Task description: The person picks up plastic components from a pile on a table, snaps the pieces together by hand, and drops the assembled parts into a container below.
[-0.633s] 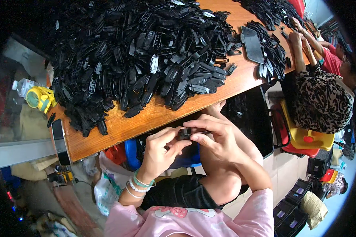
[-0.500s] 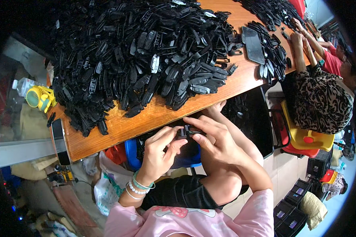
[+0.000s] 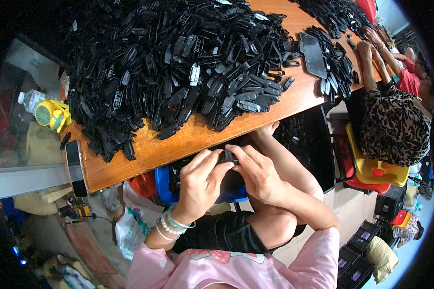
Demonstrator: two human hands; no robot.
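Between both hands, over my lap just off the table's front edge, is a small black plastic part (image 3: 228, 156). My left hand (image 3: 200, 178) pinches its left side with thumb and fingertips. From the right, my right hand (image 3: 259, 174) grips the same part, its thumb tip close to the left thumb. Most of the part is hidden by the fingers, so its exact kind does not show. A large heap of similar black plastic pieces (image 3: 178, 67) covers much of the wooden table (image 3: 149, 153) beyond my hands.
Phones lie on the table, a dark one (image 3: 312, 55) at right and another (image 3: 75, 168) at the left corner. A yellow fan (image 3: 48, 115) and a bottle (image 3: 31, 100) stand far left. A blue container (image 3: 163, 185) sits below the edge. Co-workers' hands (image 3: 366, 50) work at far right.
My hands have drawn together around the black part, which was more exposed between the fingertips before. The right index finger has curled in, and the view has shifted slightly.
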